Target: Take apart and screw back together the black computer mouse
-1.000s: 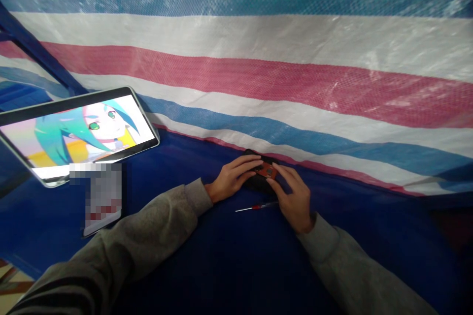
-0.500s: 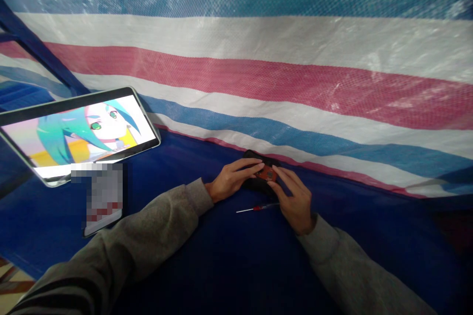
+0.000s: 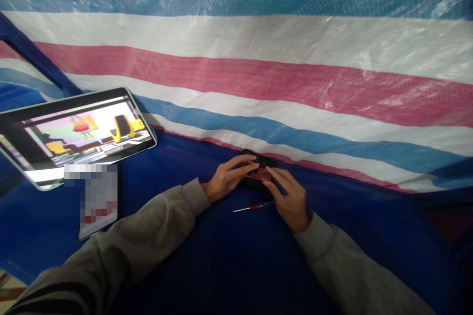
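A small black device with an orange-red middle part (image 3: 257, 173) lies on the dark blue cloth, close to the striped tarpaulin. My left hand (image 3: 228, 177) rests on its left side, fingers curled over the top and gripping it. My right hand (image 3: 288, 196) comes in from the right, fingertips pinched on the orange part. A thin screwdriver with a red handle (image 3: 253, 206) lies flat on the cloth just in front of both hands, touched by neither as far as I can see. Both forearms wear grey sleeves.
A tablet (image 3: 79, 133) playing a cartoon leans at the left, with a blurred phone-sized object (image 3: 96, 202) lying before it. A tarpaulin wall (image 3: 281, 83) striped red, white and blue rises behind the hands. A blue frame bar (image 3: 33, 56) slants at the far left.
The tablet picture has switched from a turquoise-haired face to a room scene. My hands stay on the black device with only slight finger shifts. The camera view drifted a little.
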The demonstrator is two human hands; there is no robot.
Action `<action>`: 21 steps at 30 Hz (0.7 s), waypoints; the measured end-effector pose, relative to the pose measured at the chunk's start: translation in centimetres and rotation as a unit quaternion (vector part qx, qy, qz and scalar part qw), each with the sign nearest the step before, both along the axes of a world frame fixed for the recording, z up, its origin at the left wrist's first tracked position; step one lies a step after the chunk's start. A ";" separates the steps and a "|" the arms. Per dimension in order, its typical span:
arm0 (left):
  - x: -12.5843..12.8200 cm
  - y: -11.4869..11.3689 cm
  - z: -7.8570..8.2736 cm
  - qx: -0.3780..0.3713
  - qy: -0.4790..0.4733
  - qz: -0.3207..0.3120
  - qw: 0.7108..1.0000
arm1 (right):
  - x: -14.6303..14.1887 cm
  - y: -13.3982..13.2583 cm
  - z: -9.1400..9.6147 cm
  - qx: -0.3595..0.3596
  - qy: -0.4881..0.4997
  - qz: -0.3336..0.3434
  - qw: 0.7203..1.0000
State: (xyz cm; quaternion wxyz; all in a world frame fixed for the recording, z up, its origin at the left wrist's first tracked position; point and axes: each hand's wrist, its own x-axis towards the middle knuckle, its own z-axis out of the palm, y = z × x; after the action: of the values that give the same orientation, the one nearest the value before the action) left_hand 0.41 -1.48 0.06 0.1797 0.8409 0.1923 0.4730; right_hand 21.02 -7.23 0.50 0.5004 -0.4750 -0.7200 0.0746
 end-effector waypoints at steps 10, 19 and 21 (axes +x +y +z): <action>0.1 0.0 0.0 0.017 0.009 0.015 1.000 | 0.2 0.1 0.1 -0.027 0.026 -0.008 0.999; 0.1 0.0 -0.1 -0.012 0.025 0.011 1.000 | 0.2 0.0 0.1 -0.056 0.038 -0.028 0.997; 0.0 0.0 -0.1 -0.018 0.035 0.018 0.999 | 0.1 -0.1 0.3 -0.068 0.041 -0.031 0.996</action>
State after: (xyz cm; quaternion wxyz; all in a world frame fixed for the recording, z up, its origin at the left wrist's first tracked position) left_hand 0.45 -1.48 -0.02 0.1794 0.8499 0.2221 0.4429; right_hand 21.16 -7.34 0.83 0.4982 -0.5266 -0.6770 0.1268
